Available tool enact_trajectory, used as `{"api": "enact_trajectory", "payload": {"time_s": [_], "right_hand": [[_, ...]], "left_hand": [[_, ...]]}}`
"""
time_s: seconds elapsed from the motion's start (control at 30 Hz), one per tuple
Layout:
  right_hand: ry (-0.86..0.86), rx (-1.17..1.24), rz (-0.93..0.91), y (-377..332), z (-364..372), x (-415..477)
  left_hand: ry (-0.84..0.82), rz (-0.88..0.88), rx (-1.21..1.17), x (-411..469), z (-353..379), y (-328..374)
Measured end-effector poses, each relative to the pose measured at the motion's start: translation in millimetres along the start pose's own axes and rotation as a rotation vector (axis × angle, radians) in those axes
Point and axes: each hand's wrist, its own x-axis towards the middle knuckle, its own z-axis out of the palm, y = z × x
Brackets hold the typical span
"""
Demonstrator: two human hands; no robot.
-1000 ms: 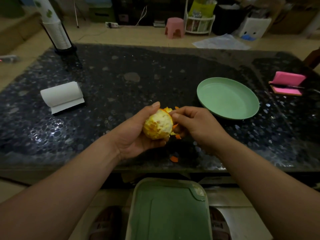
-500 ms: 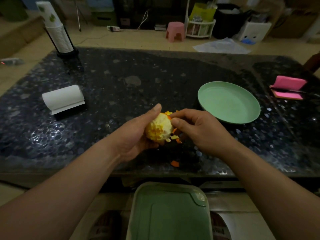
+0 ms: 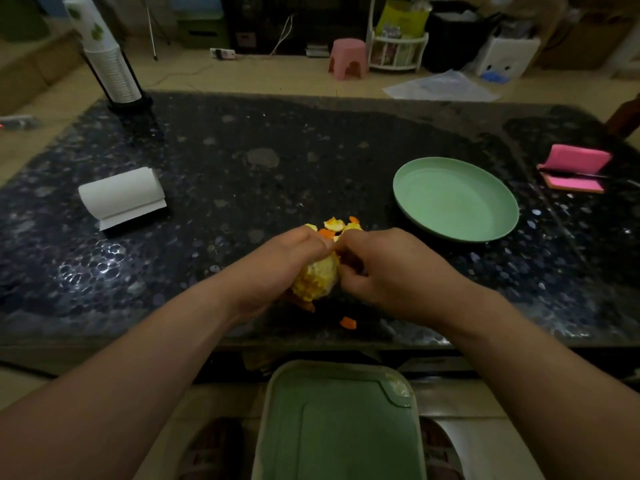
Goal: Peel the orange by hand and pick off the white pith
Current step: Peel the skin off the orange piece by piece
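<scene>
One dark speckled table (image 3: 242, 174) fills most of the view. Below its near edge stands a green rectangular container (image 3: 339, 427), seen from above. On the table's right part lies a round green plate (image 3: 453, 199), bare inside. A white paper roll (image 3: 121, 195) lies on its side at the left, and a stack of cups (image 3: 107, 60) stands in a dark holder at the far left corner. A pink folded item (image 3: 575, 168) sits at the far right.

The left hand (image 3: 277, 268) and right hand (image 3: 391, 271) meet above the near middle of the table. Between them is the orange (image 3: 317, 278), mostly stripped and showing pale pith. The left hand's fingers curl round the fruit from the left and hold it. The right hand's fingers are curled, with their tips against the fruit's upper right side; whether they pinch a strip cannot be told.

A small heap of peel scraps (image 3: 334, 225) lies just beyond the hands, near the plate's left rim. A single peel piece (image 3: 348, 322) lies just below the fruit, near the table's edge.
</scene>
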Motion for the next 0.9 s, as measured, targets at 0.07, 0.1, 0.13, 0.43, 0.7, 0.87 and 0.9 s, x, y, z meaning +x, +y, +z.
{"api": "enact_trajectory", "payload": {"time_s": [0.07, 0.1, 0.13, 0.43, 0.7, 0.87, 0.9], "right_hand": [[0.065, 0.02, 0.009, -1.3, 5.6, -0.5], [0.1, 0.043, 0.025, -1.6, 8.0, -0.6], [0.126, 0.082, 0.05, -1.5, 10.1, -0.6], [0.058, 0.215, 0.125, 0.9, 5.0, -3.2], [0.132, 0.378, 0.198, 6.0, 6.5, -1.2], [0.082, 0.498, 0.287, 8.4, 4.8, -2.6], [0.071, 0.536, 0.324, 8.7, 6.6, -1.3]], "left_hand": [[0.001, 0.026, -0.001, 0.1, 0.7, -0.2], [0.001, 0.032, -0.007, 0.2, 0.7, -0.2], [-0.001, 0.034, -0.012, 0.6, 0.3, -0.5], [0.005, 0.058, -0.029, 2.9, 0.8, -1.1], [-0.052, 0.111, -0.051, 2.3, 0.9, -5.6], [-0.016, 0.034, -0.156, 5.0, -3.2, -2.7], [0.001, 0.007, -0.19, 6.4, -2.7, -3.5]]}}
